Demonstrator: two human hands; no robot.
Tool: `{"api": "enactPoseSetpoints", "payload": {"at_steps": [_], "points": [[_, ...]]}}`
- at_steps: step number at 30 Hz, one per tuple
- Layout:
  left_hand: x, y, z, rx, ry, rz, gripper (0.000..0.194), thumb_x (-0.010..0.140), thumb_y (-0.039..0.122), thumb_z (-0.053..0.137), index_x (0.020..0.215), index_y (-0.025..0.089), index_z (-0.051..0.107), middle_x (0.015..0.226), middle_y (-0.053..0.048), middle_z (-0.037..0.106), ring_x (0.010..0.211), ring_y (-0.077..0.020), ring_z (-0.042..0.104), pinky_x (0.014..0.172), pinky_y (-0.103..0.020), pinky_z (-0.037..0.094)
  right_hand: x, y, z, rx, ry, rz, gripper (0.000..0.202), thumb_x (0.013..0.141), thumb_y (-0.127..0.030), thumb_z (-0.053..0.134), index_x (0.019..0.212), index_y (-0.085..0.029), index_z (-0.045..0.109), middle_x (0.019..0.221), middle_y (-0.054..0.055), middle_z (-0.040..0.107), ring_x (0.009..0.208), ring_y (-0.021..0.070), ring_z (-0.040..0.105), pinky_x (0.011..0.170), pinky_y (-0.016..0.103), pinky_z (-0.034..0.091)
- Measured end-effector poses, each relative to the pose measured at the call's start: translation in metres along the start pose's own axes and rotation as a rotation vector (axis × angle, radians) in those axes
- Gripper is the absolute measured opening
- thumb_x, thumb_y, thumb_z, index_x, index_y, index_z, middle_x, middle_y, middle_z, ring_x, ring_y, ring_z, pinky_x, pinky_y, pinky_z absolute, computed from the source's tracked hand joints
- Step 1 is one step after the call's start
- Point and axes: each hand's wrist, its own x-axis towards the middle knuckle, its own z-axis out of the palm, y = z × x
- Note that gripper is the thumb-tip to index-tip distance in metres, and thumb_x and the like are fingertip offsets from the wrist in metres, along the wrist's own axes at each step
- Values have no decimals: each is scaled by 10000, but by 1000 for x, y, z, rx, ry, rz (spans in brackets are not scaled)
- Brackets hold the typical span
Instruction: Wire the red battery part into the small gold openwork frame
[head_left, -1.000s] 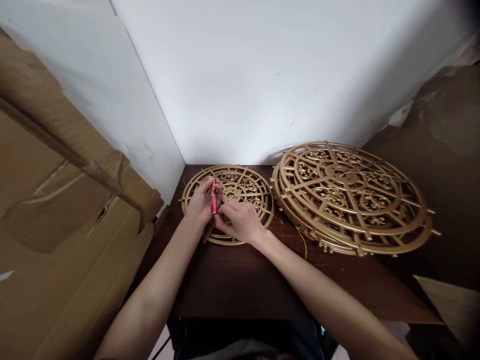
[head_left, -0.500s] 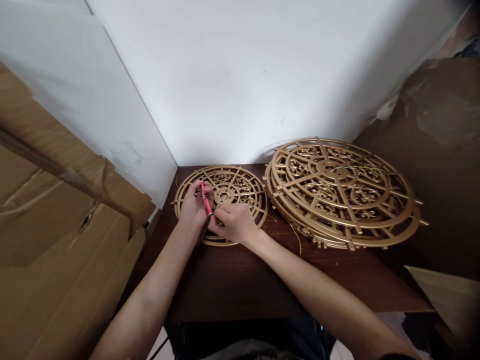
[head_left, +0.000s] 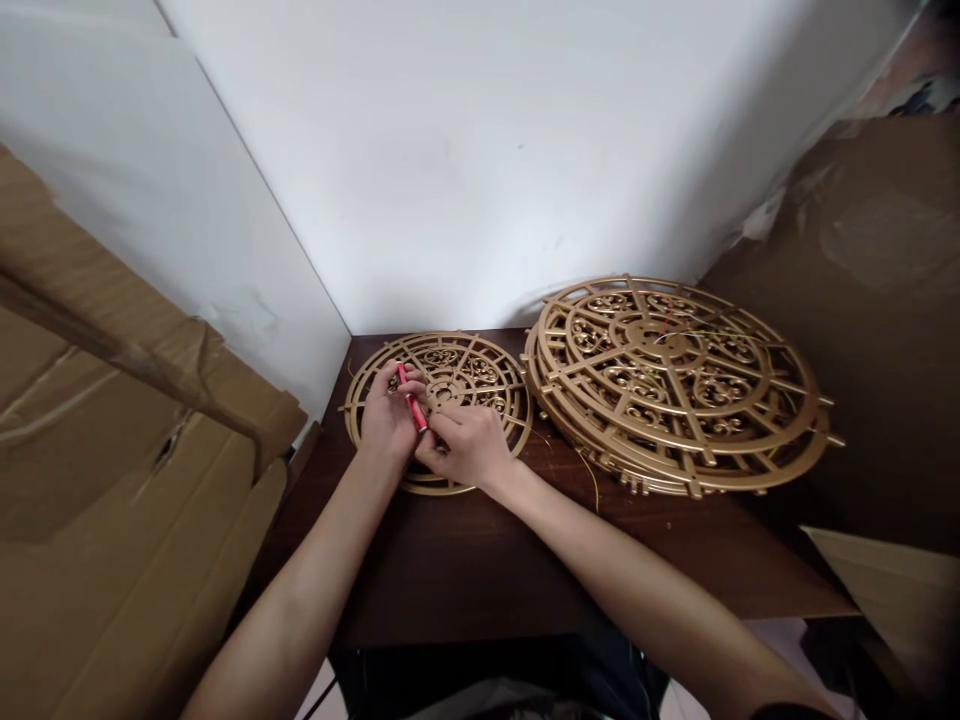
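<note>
My left hand is closed around a slim red pen with pale bands, held slanting across the fingers. My right hand is beside it, thumb and fingers pinched together close to the pen's lower end. What the right fingertips hold, if anything, is hidden. Both hands are over a round gold openwork panel with spokes and scrolls, lying flat on the dark table. The hands cover its front left part.
To the right, several similar gold panels are stacked, with thin coloured wires on top. A yellow wire trails onto the dark brown table. Cardboard leans at the left; a white wall rises behind.
The whole view has shifted slightly. The left fingers have shifted a little on the red pen; one finger now crosses its middle. The right hand stays pinched beside it.
</note>
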Motion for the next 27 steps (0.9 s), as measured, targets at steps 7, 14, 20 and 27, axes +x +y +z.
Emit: {"api": "enactPoseSetpoints", "payload": {"at_steps": [7,14,20,27], "points": [[-1,5,0,-64,-8,0,202,956,182,392,778,126,469,683,-7,478,520,-18,478,432,-46,436,0,4,2,61,25,-73,262,764,-174,485,503,-188,502,471,-36,503,450,79,391,500,227,308],[-2,8,2,-97,-3,18,200,958,163,370,786,121,463,690,-15,483,515,-14,456,427,-44,424,1,4,1,86,-51,-118,282,792,-181,477,511,-186,492,453,-38,482,433,77,381,489,228,275],[-3,10,2,-78,-16,7,203,961,184,377,791,122,469,698,-13,486,502,-8,466,438,-49,429,3,4,-1,105,-66,-141,314,819,-207,478,507,-182,503,459,-39,515,430,76,408,478,230,256],[-4,9,3,-45,-11,4,204,966,186,374,797,122,468,689,-8,486,486,-2,460,422,-44,415,3,3,-2,135,-68,-148,316,828,-198,465,516,-182,509,468,-39,528,431,75,416,478,233,267]]}}
